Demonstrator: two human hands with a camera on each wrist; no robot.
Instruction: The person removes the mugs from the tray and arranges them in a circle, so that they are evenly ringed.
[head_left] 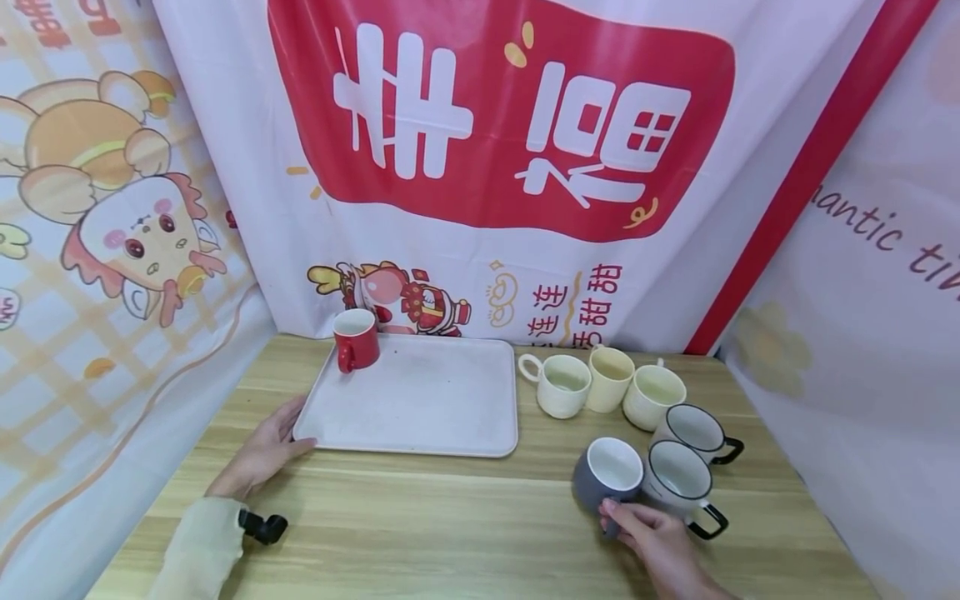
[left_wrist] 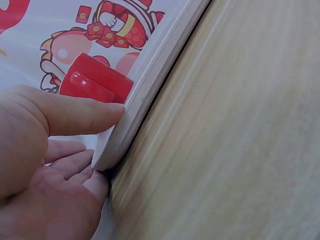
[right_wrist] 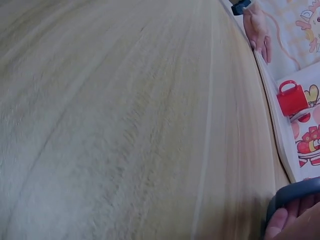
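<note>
A white tray [head_left: 427,408] lies on the wooden table, with a red mug [head_left: 356,343] upright at its back left corner. My left hand [head_left: 264,448] grips the tray's front left corner; in the left wrist view the thumb [left_wrist: 100,117] is on the rim and the other fingers are around the corner. To the right of the tray, my right hand [head_left: 660,537] holds an upright dark grey mug [head_left: 588,483] with a white inside by its handle. The handle [right_wrist: 299,190] shows at the lower right of the right wrist view, fingers through it.
Pale green and cream mugs [head_left: 562,386] stand in a row behind the grey mug. Two white mugs [head_left: 677,479] with black rims and black handles are close on its right. Printed cloths [head_left: 495,275] hang behind and along both sides of the table [head_left: 420,533].
</note>
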